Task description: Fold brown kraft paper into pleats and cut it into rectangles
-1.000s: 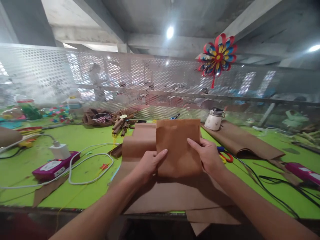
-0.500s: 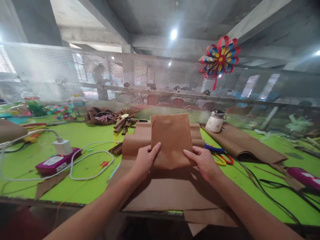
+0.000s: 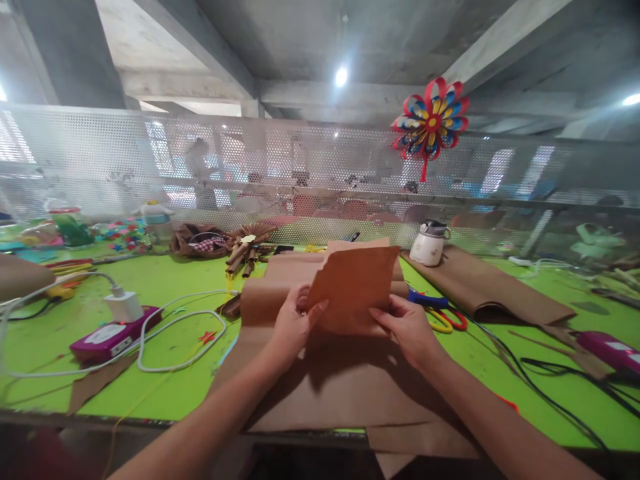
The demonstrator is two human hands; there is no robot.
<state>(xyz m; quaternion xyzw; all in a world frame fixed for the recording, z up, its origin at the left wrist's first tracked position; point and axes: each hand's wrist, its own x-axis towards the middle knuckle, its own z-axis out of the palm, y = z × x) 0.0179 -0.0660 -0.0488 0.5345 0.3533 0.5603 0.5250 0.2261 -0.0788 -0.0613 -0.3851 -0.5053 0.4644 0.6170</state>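
Both hands hold a small piece of brown kraft paper [image 3: 355,287] up in front of me, its layers parted at the top. My left hand [image 3: 295,323] pinches its lower left side between thumb and fingers. On the lower right, my right hand [image 3: 407,327] grips it the same way. Beneath lies a large brown paper sheet [image 3: 320,393], rolled at its far end and reaching the table's front edge. Just right of my right hand are scissors [image 3: 430,300] with a blue part and red and yellow loops, partly hidden.
A purple power strip [image 3: 113,337] with a white plug and looping cable sits at left. Paper rolls [image 3: 243,257] and a basket [image 3: 200,240] stand behind. To the right are a white bottle [image 3: 429,243], folded brown paper [image 3: 495,287] and black cords [image 3: 545,400]. A perforated screen [image 3: 300,167] closes the back.
The small paper has gone from one flat square facing me to tilted, with its layers spread apart at the top. Both hands keep their grip, and my view has tipped slightly upward.
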